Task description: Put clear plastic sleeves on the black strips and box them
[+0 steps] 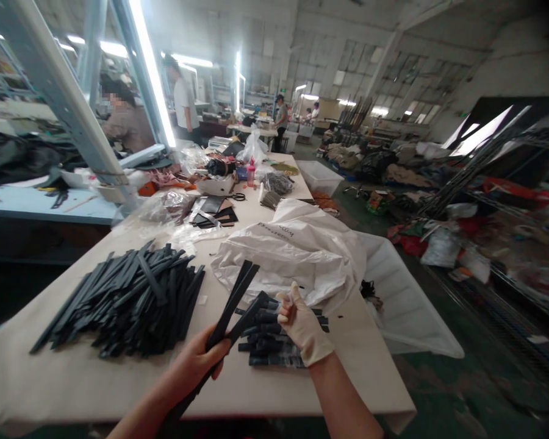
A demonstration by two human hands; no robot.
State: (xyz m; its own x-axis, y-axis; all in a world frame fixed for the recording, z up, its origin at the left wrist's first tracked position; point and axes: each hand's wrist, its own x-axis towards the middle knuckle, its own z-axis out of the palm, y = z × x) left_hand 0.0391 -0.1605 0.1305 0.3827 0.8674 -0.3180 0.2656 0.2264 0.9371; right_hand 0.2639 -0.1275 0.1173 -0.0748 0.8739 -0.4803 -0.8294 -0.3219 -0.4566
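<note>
Several long, flat black strips point(232, 300) are gripped in my bare left hand point(204, 356), fanned apart at their upper ends and slanting up to the right. My right hand point(304, 329) wears a pale glove with bare fingertips showing. Its fingers are curled together, and whatever they may hold is too small to make out. Beneath and beside that hand lie stacked bundles of black strips point(268, 344), with shiny clear bands around some. A large loose heap of black strips point(132, 299) spreads over the table to the left of my hands.
A crumpled white sack point(293, 244) lies beyond the bundles on the cloth-covered table point(348, 390). White plastic bins point(407, 305) stand along the right edge. Scissors point(238, 197), clear bags and a pink bottle point(251, 174) sit farther back. A metal post point(64, 91) rises at left; people work behind.
</note>
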